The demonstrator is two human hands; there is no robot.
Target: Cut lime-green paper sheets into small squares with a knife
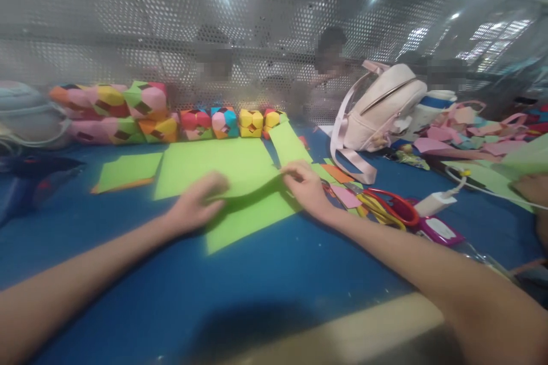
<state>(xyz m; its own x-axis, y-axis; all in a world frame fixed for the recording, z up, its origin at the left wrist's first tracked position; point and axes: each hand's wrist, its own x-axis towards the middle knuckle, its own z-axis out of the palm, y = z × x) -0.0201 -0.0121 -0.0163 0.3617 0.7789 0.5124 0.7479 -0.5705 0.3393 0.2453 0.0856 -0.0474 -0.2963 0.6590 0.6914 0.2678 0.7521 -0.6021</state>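
A large green paper sheet (222, 168) lies on the blue table (180, 291) and is bent into a fold across its middle. My left hand (197, 201) is closed on the left part of that fold. My right hand (305, 185) pinches the fold's right end, next to a green strip (289, 142) that rises toward the back. A smaller green sheet (127, 171) lies flat to the left, apart from both hands.
A row of colourful folded paper cubes (171, 117) lines the back. A pale pink backpack (379, 108), red and yellow scissors (387, 205), a white charger (434, 202) and paper scraps sit at right. Another person's hand (531, 188) holds green paper at far right. A perforated screen stands behind.
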